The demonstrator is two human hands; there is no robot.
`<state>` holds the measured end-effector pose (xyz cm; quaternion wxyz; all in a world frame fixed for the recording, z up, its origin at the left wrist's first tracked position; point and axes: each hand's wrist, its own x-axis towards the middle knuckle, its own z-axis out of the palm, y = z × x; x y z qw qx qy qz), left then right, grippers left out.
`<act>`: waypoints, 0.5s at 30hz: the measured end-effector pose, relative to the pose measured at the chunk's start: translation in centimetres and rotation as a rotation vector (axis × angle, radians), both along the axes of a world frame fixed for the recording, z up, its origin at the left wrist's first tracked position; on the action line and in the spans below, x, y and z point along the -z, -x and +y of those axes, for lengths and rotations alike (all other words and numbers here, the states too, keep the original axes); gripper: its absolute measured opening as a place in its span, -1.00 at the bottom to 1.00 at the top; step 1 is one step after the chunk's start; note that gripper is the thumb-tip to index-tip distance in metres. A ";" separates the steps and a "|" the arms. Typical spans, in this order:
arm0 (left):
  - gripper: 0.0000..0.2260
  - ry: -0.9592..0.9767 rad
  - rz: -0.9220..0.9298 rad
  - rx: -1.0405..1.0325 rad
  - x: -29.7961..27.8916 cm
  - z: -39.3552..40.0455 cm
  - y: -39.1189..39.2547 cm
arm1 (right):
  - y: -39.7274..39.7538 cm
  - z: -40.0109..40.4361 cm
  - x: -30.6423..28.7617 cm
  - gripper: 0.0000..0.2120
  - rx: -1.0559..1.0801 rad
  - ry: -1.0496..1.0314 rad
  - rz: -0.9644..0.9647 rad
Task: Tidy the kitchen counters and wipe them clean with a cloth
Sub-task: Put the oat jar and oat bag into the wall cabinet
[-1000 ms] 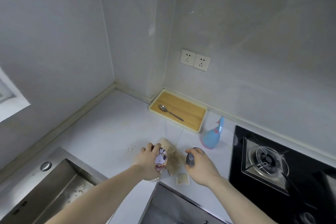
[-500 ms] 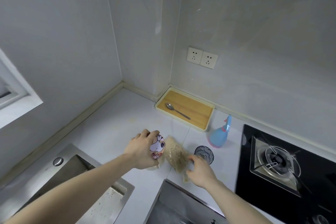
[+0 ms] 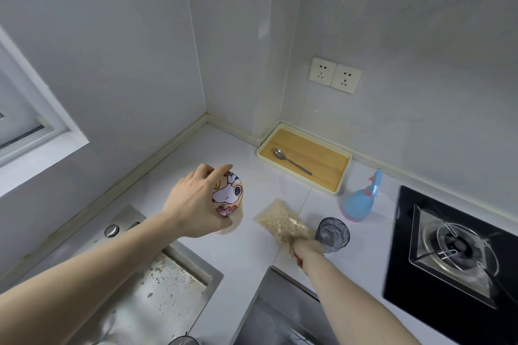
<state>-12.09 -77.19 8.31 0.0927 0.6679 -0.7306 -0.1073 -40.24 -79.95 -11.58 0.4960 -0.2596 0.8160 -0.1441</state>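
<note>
Your left hand (image 3: 196, 204) is wrapped around the cartoon-printed cup (image 3: 228, 194), lifted off the tabletop (image 3: 168, 176) — likely clearing space for wiping. Your right hand (image 3: 307, 252) pinches the bag of grains (image 3: 283, 223) by its near end, just beside the glass (image 3: 332, 234).

Soft, even, cool light fills the corner, giving faint shadows on the white desk (image 3: 173, 199). Wide-angle distortion bends the grey walls and the white window frame (image 3: 42, 131) at the left edge. The right hand (image 3: 307, 249) and the black glass gas hob (image 3: 454, 260) are smeared by motion blur.
</note>
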 end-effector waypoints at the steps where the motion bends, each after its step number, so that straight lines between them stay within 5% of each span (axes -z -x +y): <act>1: -0.05 0.004 -0.005 -0.004 0.0 0.1 -0.2 | 0.0 -0.2 0.1 -0.83 0.030 -0.008 -0.002; 10: -0.04 -0.021 -0.033 -0.018 0.1 0.3 -0.7 | 1.8 -2.2 5.8 -0.68 0.112 0.025 -0.001; 15: -0.05 -0.023 -0.016 -0.021 -0.3 0.3 -0.8 | -0.2 -0.8 -0.2 -0.77 0.010 0.134 -0.034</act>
